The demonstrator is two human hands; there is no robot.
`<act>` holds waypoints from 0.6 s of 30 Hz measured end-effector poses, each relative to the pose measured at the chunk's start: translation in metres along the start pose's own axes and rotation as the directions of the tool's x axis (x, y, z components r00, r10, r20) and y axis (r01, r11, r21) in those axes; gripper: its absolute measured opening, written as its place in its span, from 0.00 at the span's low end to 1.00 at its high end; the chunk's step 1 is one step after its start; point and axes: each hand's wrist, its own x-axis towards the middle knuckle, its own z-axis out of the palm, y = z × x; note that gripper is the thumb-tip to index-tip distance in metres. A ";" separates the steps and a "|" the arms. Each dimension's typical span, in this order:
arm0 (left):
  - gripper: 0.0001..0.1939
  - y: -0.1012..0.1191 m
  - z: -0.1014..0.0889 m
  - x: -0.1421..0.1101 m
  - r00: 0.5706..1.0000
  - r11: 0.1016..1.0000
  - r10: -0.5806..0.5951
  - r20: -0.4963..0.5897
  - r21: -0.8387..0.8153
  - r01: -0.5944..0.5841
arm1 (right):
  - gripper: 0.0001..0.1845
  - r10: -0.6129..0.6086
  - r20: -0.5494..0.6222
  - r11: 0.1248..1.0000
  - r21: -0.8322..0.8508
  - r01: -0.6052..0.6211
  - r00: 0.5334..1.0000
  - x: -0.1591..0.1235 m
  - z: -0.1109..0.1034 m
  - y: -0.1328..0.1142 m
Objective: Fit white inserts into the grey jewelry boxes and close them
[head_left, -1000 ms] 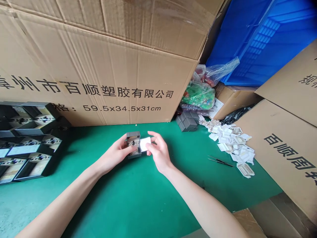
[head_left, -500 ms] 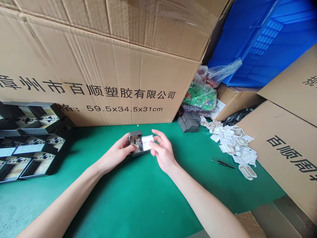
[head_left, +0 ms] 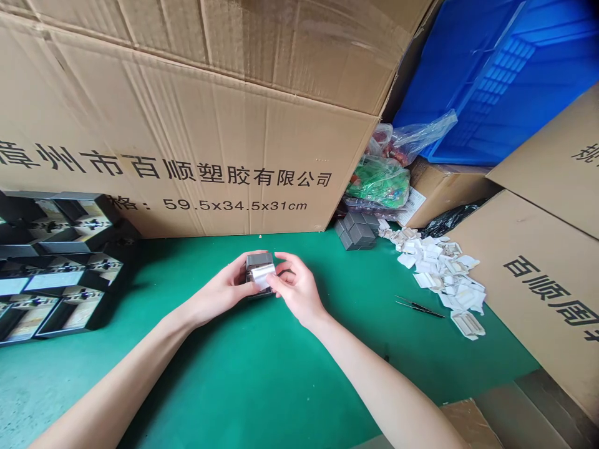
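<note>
A small dark grey box (head_left: 259, 259) is gripped from its left side by my left hand (head_left: 231, 282), whose thumb lies along the near edge. Over the box's opening lies a shiny whitish piece (head_left: 261, 274), covering most of the inside. My right hand (head_left: 296, 285) pinches the right end of this piece with thumb and fingers. Both hands are above the green tabletop (head_left: 262, 374). The underside of the box and some of my fingertips are hidden.
Stacked dark open boxes (head_left: 60, 268) stand at the left. A big cardboard carton (head_left: 196, 125) walls off the back. To the right are grey blocks (head_left: 358, 231), a heap of white pieces (head_left: 444, 268), tweezers (head_left: 420, 307), bagged items (head_left: 381, 181) and a blue crate (head_left: 496, 93).
My right hand has moved left, bringing the whitish piece from beside the box to over its opening. The box has shifted slightly and tilted in my left hand.
</note>
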 end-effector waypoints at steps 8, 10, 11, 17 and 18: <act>0.29 0.001 0.002 0.000 1.000 1.000 0.010 -0.017 0.013 -0.009 | 0.31 -0.027 0.027 0.991 -0.131 0.030 0.999 0.000 0.002 0.003; 0.29 -0.001 0.001 0.001 0.999 0.999 0.018 -0.028 0.027 -0.017 | 0.31 -0.032 0.040 0.987 -0.159 0.038 0.999 0.000 0.002 0.003; 0.29 -0.002 0.001 0.002 0.999 0.999 0.023 -0.035 0.026 -0.022 | 0.32 -0.034 0.045 0.985 -0.170 0.041 0.998 0.000 0.002 0.003; 0.29 -0.008 -0.001 0.004 0.998 1.000 0.029 -0.053 0.007 -0.029 | 0.35 -0.067 0.045 0.964 -0.257 0.076 0.997 -0.004 0.005 0.001; 0.29 -0.008 -0.001 0.004 0.998 1.000 0.024 -0.058 0.009 -0.024 | 0.33 -0.099 0.022 0.955 -0.279 0.101 0.995 -0.005 0.005 0.000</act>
